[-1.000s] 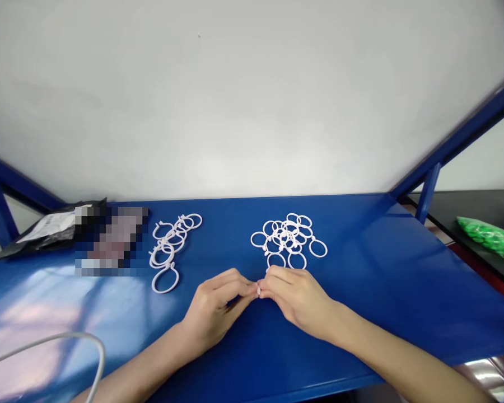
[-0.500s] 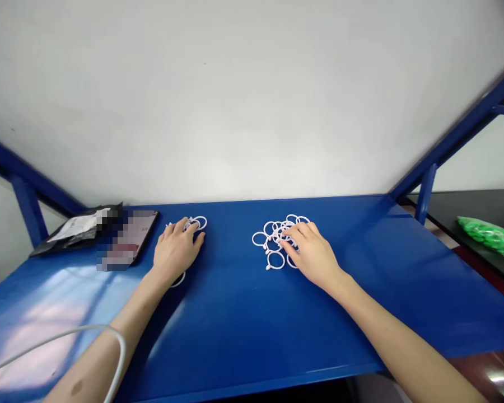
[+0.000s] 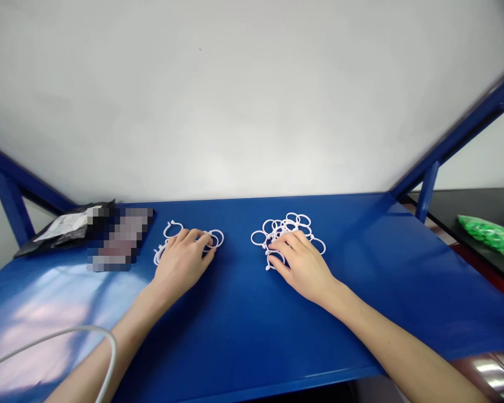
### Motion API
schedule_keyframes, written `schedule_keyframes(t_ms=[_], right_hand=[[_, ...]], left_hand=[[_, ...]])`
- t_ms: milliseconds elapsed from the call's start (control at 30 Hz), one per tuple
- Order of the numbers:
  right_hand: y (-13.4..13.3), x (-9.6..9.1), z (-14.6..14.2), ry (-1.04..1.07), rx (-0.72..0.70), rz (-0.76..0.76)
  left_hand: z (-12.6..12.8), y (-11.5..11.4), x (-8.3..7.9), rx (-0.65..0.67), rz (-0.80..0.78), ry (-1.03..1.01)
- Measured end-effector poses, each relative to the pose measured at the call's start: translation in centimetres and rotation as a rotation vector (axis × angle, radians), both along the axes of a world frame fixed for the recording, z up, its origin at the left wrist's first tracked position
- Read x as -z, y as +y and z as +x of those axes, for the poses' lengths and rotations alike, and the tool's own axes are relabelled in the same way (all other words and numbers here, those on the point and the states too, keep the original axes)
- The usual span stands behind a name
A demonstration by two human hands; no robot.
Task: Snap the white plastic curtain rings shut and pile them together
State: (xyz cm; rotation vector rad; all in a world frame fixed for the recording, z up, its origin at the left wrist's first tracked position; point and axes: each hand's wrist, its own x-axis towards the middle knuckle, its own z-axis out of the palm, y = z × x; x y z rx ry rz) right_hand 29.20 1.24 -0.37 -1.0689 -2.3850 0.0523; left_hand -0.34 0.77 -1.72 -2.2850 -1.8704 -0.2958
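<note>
Flat over a small group of thin white rings rests my left hand, fingers spread and thumb apart. Some of these rings show on either side of the fingers; others are hidden under the palm. My right hand lies open on the near side of a pile of similar white rings, each with a small knob where that can be seen. Its thumb and fingertips touch or hover over the nearest rings; which of the two I cannot tell. Neither hand visibly grips a ring.
The blue table meets a pale wall. A black plastic package with a white label and a partly blurred flat object lie at the left. A white cable crosses my left forearm. A green bag lies at the right.
My left hand has shifted right, and rings now show to its left and right. My right hand has moved slightly left and nearer, uncovering a ring on the pile's right side.
</note>
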Motion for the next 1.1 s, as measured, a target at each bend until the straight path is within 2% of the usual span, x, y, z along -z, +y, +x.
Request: schedule_keyframes(t_ms=[167, 267, 333, 400, 500, 600, 767, 900, 1100], right_hand=[[-0.2, -0.2, -0.2, 0.006, -0.042, 0.01], [-0.5, -0.3, -0.4, 0.052, -0.066, 0.011], [-0.8, -0.3, -0.6, 0.105, -0.106, 0.002], [-1.2, -0.2, -0.9, 0.165, -0.156, -0.038], [-1.7, 0.0, -1.2, 0.255, -0.185, -0.182], [-1.9, 0.1, -1.4, 0.346, -0.14, -0.303], [-2.1, 0.0, -1.7, 0.44, -0.132, -0.314], [-2.2, 0.0, -1.7, 0.409, -0.185, -0.323], [-2.3, -0.2, -1.5, 0.328, -0.237, -0.405]], left_hand=[[1.1, -0.9, -0.7, 0.082, 0.181, -0.026], [2.5, -1.8, -1.4, 0.293, 0.281, -0.1], [3.7, -2.6, -1.7, 0.493, 0.259, -0.144], [4.8, -3.4, -1.8, 0.635, 0.196, -0.173], [5.8, -4.3, -1.7, 0.708, 0.101, -0.271], [6.2, -4.8, -1.6, 0.666, -0.022, -0.495], [6.5, -4.8, -1.8, 0.389, -0.106, -0.837], [6.7, -4.4, -1.8, 0.344, -0.225, -0.955], [6.6, -4.5, -1.6, 0.316, -0.238, -0.985]])
